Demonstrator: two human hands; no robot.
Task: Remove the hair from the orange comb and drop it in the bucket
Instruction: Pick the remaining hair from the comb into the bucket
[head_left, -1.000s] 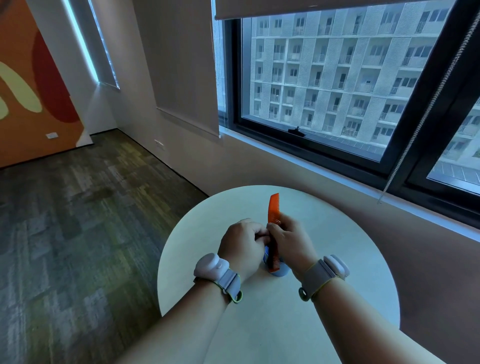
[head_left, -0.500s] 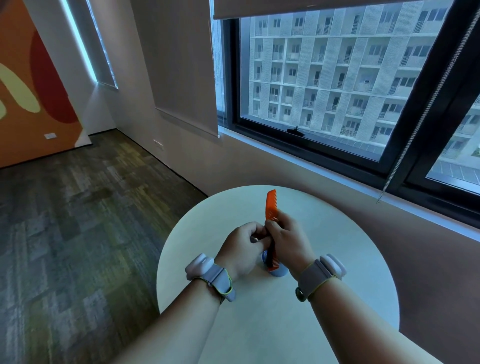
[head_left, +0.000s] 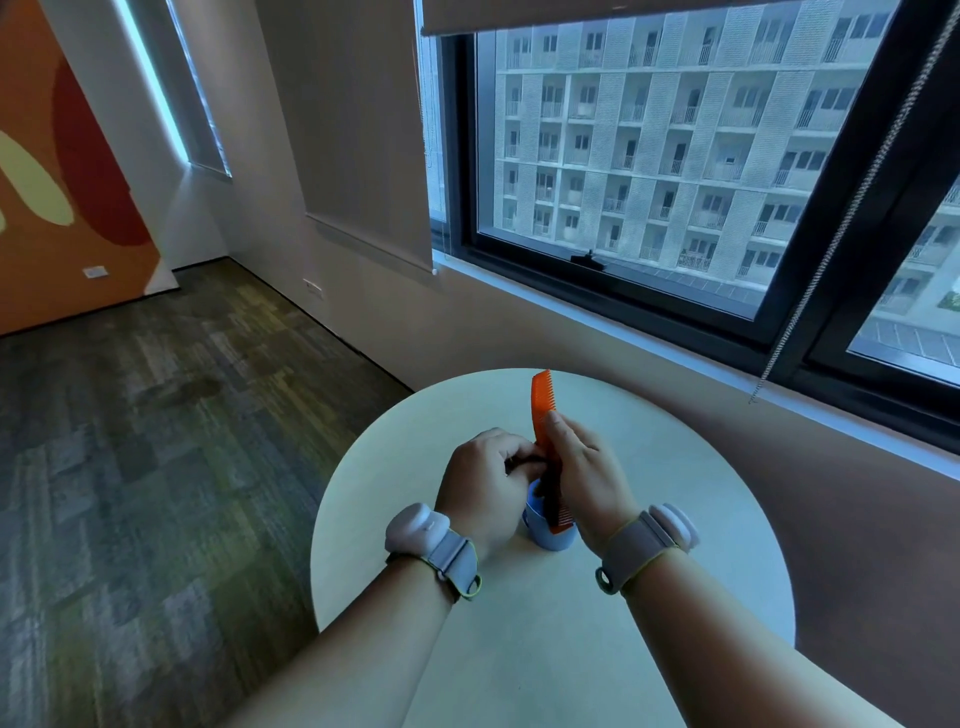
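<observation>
My right hand (head_left: 584, 470) grips the orange comb (head_left: 543, 410) around its middle and holds it nearly upright over the table. The comb's lower end hangs just above a small blue bucket (head_left: 550, 532) that stands on the round table. My left hand (head_left: 483, 486) is curled against the comb's left side, its fingertips pinching dark hair at the teeth. The hair itself is mostly hidden between my fingers.
The round pale table (head_left: 545, 623) stands close to a wall below a large window (head_left: 675, 156). A blind chain (head_left: 810, 291) hangs at the right. Carpeted floor (head_left: 156, 441) stretches to the left.
The comb has risen slightly and its top now leans a little to the left. My left hand has rotated outward a little, still pinching at the teeth.
</observation>
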